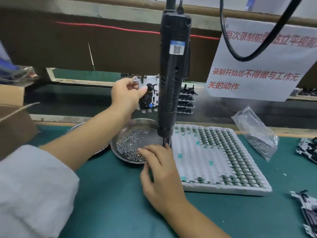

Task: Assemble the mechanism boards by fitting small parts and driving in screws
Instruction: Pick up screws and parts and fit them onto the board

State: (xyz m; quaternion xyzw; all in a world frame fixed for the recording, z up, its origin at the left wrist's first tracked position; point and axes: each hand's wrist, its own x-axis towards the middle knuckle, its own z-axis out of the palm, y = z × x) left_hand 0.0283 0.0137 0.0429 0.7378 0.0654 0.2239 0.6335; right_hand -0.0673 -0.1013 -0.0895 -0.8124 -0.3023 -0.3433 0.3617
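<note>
My left hand (pixel 126 95) grips a white and black mechanism board (pixel 149 93) by its left edge and holds it up above the far belt. A round metal dish (pixel 137 123) full of small screws (pixel 130 145) sits on the green mat. The fingertips of my right hand (pixel 160 176) reach into the screws at the dish's near rim; whether they pinch one is hidden. A black electric screwdriver (pixel 174 74) hangs upright between the dish and a white tray (pixel 223 189) of small green parts.
A stack of finished boards (pixel 186 102) lies behind the screwdriver. A plastic bag of screws (pixel 257 134) lies right of the tray, with more boards (pixel 307 148) at the right edge. A cardboard box (pixel 13 121) stands on the left; a paper notice (pixel 260 66) hangs at the upper right.
</note>
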